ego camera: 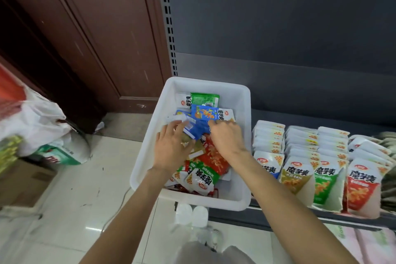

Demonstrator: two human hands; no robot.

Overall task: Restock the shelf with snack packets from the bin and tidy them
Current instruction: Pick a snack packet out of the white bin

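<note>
Two bare forearms reach forward from the bottom of the frame over a pale tiled floor (70, 188) and into a white plastic bin (244, 113) that sits at the left end of a low shop shelf (300, 214). Near the bin's front edge lie loose snack packets (205, 176), green, red and white, piled at odd angles. Further in, the left hand (171, 150) has its fingers spread and lightly bent over a blue packet (197, 129), touching its near end; whether they actually pinch it cannot be told. The right hand (227, 137) is curled knuckles-up at the same packet's other side, its fingertips hidden beneath, so its grip is likewise uncertain. More blue and green packets (203, 100) lie flat at the bin's far end. To the right, the shelf holds upright rows of packets (300, 152) sorted by colour, standing close together. Behind rises a dark grey back panel (278, 28); a brown door (85, 28) and a plastic bag (38, 122) stand off to the left.

The likely trouble: a packet lifted from this jumble may drag its neighbours out over the rim onto the floor, and a careless push into the tight rows could topple those leaning at the front.
</note>
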